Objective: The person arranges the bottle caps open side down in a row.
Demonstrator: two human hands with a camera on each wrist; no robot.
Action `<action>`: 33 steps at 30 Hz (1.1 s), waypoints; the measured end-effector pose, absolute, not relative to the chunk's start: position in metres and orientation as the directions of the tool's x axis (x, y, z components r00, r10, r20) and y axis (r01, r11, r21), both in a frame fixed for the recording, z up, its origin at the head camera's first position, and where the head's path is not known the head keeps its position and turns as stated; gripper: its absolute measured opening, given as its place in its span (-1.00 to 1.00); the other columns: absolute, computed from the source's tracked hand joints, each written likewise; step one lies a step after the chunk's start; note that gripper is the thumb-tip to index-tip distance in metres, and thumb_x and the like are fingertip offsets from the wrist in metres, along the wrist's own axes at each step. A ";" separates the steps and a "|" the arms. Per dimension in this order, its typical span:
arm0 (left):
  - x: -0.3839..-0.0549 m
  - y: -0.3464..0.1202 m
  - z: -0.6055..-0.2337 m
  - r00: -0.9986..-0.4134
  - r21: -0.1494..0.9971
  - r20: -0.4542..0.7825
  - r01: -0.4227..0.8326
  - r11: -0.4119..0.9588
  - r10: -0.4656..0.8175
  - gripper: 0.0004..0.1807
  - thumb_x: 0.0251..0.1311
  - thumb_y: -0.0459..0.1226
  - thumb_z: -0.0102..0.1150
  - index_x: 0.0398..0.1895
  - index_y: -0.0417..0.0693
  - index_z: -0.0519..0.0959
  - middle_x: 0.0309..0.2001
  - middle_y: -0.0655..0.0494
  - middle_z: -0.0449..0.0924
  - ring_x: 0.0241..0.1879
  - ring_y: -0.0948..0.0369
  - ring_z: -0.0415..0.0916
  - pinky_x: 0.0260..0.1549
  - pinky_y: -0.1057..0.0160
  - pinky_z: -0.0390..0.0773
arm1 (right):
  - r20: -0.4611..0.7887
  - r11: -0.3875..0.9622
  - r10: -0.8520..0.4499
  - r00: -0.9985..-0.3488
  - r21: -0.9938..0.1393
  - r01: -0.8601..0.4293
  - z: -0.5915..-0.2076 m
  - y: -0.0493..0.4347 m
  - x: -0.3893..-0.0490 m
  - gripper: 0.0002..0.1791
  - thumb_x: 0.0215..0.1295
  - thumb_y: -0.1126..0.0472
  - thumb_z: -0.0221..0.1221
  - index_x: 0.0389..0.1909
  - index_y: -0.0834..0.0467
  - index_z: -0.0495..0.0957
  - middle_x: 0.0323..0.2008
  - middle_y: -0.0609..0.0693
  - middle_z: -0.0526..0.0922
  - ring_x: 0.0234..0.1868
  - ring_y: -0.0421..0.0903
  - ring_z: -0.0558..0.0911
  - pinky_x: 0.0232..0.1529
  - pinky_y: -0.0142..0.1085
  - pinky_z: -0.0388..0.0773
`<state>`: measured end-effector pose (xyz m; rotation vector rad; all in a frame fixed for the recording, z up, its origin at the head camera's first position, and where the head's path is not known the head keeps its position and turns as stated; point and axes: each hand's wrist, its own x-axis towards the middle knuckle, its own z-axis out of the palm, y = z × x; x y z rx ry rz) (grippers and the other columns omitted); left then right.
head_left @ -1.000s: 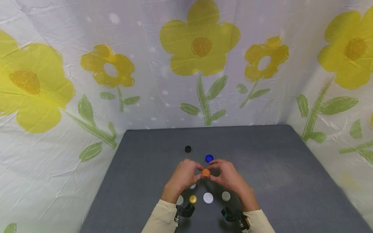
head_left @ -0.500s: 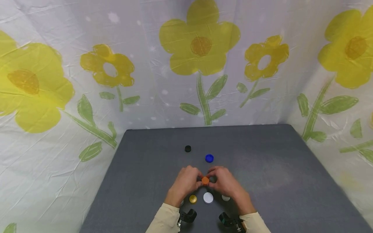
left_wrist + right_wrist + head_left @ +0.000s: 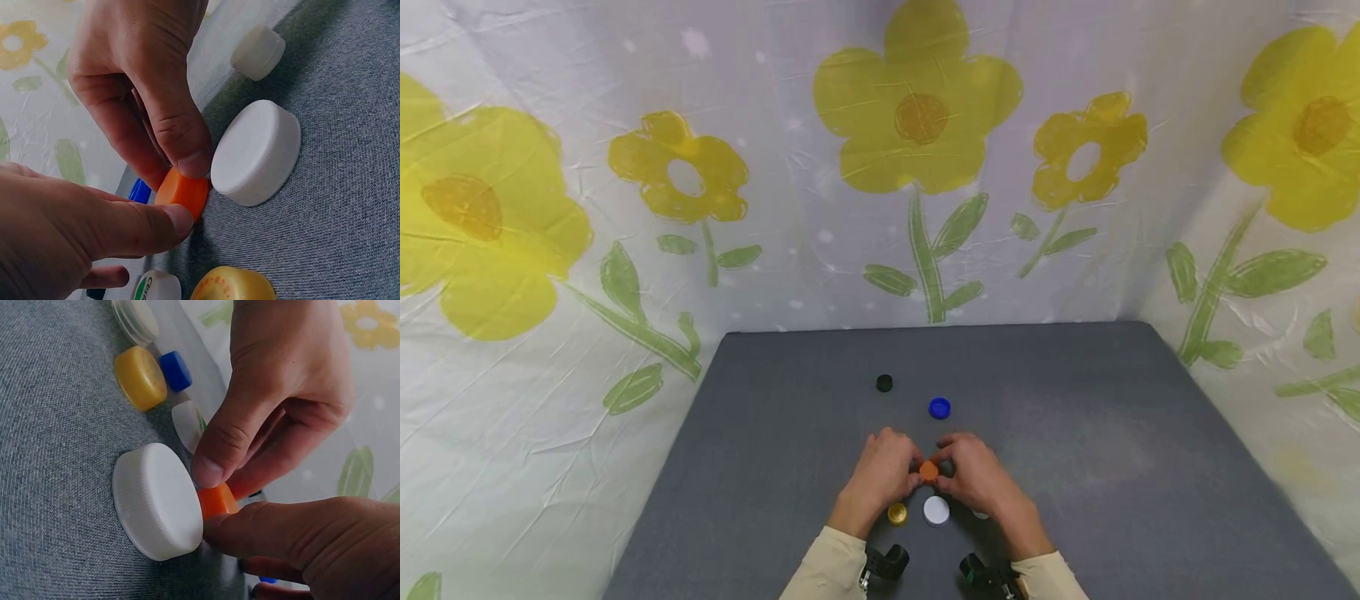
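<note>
Between both hands is an orange bottle cap (image 3: 928,472), low over the dark grey table. My left hand (image 3: 880,471) pinches its left side with thumb and fingers. From the other side, my right hand (image 3: 981,477) pinches it the same way. Just on the near side stands a large white cap (image 3: 936,510) with a ribbed edge; in the right wrist view the orange cap (image 3: 217,500) is right at its edge. A gold cap (image 3: 897,513) lies left of the white one. The left hand hides a white cap with green print (image 3: 157,286) from the head view.
Farther back on the table (image 3: 1075,400) lie a blue cap (image 3: 939,407) and a black cap (image 3: 884,382). A translucent cap (image 3: 258,52) is at the right, mostly behind the right wrist in the head view. Another blue cap (image 3: 175,370) and a clear cap (image 3: 135,320) lie toward the left.
Both hands have brought the orange cap toward the person, away from the blue cap and close to the large white cap. Over the last half second they shifted only slightly.
</note>
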<state>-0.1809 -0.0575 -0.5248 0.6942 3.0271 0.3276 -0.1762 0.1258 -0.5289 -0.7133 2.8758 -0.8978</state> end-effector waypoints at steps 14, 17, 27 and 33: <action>-0.196 -0.085 -0.501 -0.945 0.281 0.130 0.324 0.903 0.299 -0.68 0.06 -0.09 0.49 -0.11 0.06 0.76 -0.13 0.11 0.76 -0.08 0.02 0.66 -0.03 -0.14 0.56 | 0.204 0.760 -0.396 -0.895 -0.474 -0.445 -0.506 0.120 -0.200 -0.69 0.11 0.20 0.44 -0.12 0.22 0.74 0.11 0.21 0.65 0.15 0.22 0.60 0.17 0.11 0.52; -0.205 -0.092 -0.494 -0.954 0.290 0.153 0.293 0.911 0.258 -0.66 0.08 -0.08 0.47 -0.07 0.05 0.75 -0.10 0.07 0.76 -0.06 0.00 0.68 -0.06 -0.12 0.60 | 0.228 0.771 -0.383 -0.895 -0.455 -0.446 -0.498 0.116 -0.211 -0.68 0.13 0.17 0.43 -0.10 0.21 0.74 0.09 0.18 0.66 0.14 0.19 0.61 0.17 0.09 0.52; -0.237 -0.113 -0.484 -0.981 0.362 0.151 0.167 0.917 0.119 -0.59 0.16 -0.09 0.42 0.05 -0.02 0.70 0.02 -0.02 0.72 0.00 -0.05 0.67 -0.05 -0.10 0.62 | 0.217 0.780 -0.375 -0.902 -0.452 -0.433 -0.477 0.098 -0.250 -0.70 0.20 0.15 0.38 -0.07 0.18 0.73 0.08 0.13 0.67 0.14 0.17 0.61 0.16 0.07 0.53; -0.257 -0.119 -0.490 -0.987 0.387 0.127 0.141 0.911 0.099 -0.60 0.19 -0.12 0.39 0.09 -0.02 0.68 0.05 -0.01 0.71 0.05 -0.01 0.65 0.00 -0.07 0.61 | 0.187 0.778 -0.391 -0.901 -0.455 -0.432 -0.479 0.083 -0.268 -0.71 0.24 0.16 0.37 -0.04 0.15 0.72 0.07 0.11 0.68 0.16 0.13 0.61 0.16 0.04 0.53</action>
